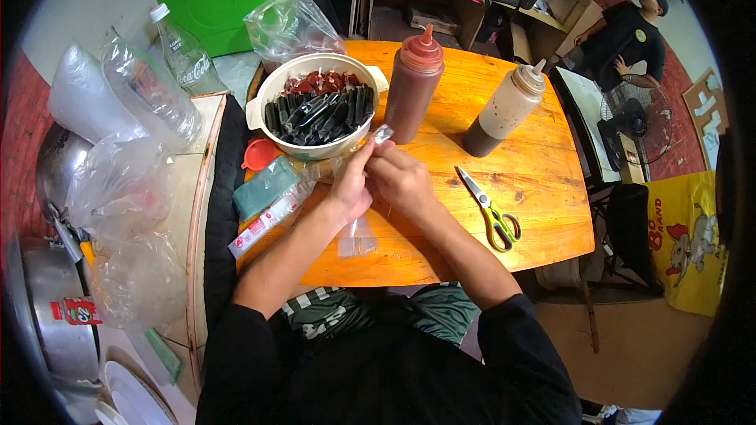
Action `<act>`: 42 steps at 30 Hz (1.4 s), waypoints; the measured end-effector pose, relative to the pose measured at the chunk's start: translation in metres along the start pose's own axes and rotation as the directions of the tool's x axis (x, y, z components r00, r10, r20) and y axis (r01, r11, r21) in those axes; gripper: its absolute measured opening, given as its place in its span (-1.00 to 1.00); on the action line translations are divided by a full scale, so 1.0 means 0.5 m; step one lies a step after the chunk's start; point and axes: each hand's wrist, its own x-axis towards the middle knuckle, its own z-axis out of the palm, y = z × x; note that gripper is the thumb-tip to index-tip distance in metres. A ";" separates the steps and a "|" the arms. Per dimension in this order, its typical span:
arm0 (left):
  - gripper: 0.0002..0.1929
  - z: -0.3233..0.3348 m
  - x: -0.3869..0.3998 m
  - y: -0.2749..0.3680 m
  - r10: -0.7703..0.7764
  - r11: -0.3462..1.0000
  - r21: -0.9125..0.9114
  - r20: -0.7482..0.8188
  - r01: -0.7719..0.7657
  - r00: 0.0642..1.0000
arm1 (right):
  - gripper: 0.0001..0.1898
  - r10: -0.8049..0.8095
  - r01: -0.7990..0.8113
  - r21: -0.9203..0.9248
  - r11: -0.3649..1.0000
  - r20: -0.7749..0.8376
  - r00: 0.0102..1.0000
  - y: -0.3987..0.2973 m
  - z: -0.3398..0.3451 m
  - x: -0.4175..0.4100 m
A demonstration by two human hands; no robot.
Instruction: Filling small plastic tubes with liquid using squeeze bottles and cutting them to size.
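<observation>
My left hand (352,187) and my right hand (404,178) meet over the table, fingers closed on a small clear plastic bag (383,133). Its top shows above my fingertips; my hands hide the rest. Just beyond stands a cream bowl (254,113) packed with small dark sachets (319,113) and, at its far side, red-brown ones (325,80). A squeeze bottle of reddish sauce (413,88) stands close past my right hand. Flat clear plastic bags (357,239) lie beneath my wrists. Scissors with green-and-black handles (499,225) lie to the right, blades slightly apart.
A second squeeze bottle (503,111), partly filled with dark sauce, stands on the wooden table (555,189). At left are a red lid (258,154), a packet of plastic bags (267,188) and a glass Coca-Cola bottle (192,62). A person (626,41) stands beyond a fan (636,121).
</observation>
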 end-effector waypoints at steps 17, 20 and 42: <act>-0.56 -0.005 -0.015 0.091 -0.109 0.976 -0.185 0.053 0.117 0.993 | -0.60 0.326 -0.393 0.138 0.909 0.353 0.877 -0.021 -0.066 -0.046; -0.55 -0.008 -0.016 0.096 -0.046 0.982 -0.178 0.052 0.055 0.998 | -0.65 0.264 -0.255 -0.070 0.964 0.286 0.921 -0.037 -0.024 -0.044; -0.55 -0.022 0.004 0.043 0.528 0.603 0.740 -0.090 -0.298 0.844 | -0.80 0.211 -0.226 0.337 0.914 0.080 0.974 -0.050 -0.030 0.019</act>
